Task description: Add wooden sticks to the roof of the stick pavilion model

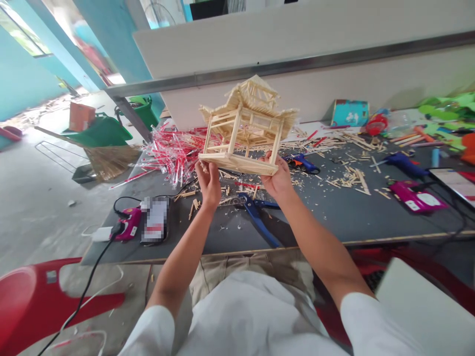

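A pavilion model built of thin wooden sticks [237, 131] is held up above the table, its tiered roof uppermost and its base slightly tilted. My left hand [208, 184] grips the base's left corner, fingers closed on its edge. At the right corner, my right hand [277, 177] is closed round the base beside a corner post. Below the model lies a blue-handled cutter [256, 217]. Just right of my right hand rests a blue glue gun [305, 163], partly hidden by that hand.
Red and clear plastic wrappers [174, 151] pile up at the table's left, with loose sticks [352, 179] scattered to the right. A phone [156, 220] lies by a pink power strip [128, 225] near the front edge. Another glue gun [406, 163] sits at right. A red chair [33, 296] stands left.
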A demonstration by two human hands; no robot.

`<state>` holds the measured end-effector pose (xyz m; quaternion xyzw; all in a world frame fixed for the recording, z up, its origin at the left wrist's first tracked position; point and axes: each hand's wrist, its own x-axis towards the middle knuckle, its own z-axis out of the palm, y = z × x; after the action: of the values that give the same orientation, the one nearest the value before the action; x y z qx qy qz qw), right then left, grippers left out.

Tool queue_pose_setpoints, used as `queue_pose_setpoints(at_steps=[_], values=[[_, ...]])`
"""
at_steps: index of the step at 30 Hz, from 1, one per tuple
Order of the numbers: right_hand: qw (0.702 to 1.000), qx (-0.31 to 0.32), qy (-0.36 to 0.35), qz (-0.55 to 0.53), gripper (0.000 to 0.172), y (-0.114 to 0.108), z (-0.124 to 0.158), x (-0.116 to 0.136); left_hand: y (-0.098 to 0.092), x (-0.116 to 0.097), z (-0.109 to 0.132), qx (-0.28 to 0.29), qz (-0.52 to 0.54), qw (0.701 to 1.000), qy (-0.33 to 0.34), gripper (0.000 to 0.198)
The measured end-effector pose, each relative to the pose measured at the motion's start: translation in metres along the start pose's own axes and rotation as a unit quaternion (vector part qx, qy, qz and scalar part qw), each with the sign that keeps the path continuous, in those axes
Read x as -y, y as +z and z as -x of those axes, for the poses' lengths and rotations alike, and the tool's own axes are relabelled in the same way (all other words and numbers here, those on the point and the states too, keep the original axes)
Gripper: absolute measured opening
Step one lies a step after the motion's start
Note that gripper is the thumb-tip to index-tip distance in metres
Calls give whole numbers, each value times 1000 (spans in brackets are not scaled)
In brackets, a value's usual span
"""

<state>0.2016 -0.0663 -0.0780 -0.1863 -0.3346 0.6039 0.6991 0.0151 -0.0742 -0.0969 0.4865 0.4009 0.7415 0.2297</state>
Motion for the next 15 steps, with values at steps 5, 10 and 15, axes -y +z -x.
queue_pose_setpoints(at_steps=[5, 10, 15], values=[[999, 36, 37, -11, 32, 3, 6, -14, 8, 7, -26, -50, 3, 998, -26, 65], [993, 80, 80, 18, 35, 13, 15, -23, 20, 2, -68, -169, 39, 985, 15, 59], [995, 54, 57, 54, 33, 20, 18, -18, 36, -18, -90, -161, 5, 986, 33, 60]])
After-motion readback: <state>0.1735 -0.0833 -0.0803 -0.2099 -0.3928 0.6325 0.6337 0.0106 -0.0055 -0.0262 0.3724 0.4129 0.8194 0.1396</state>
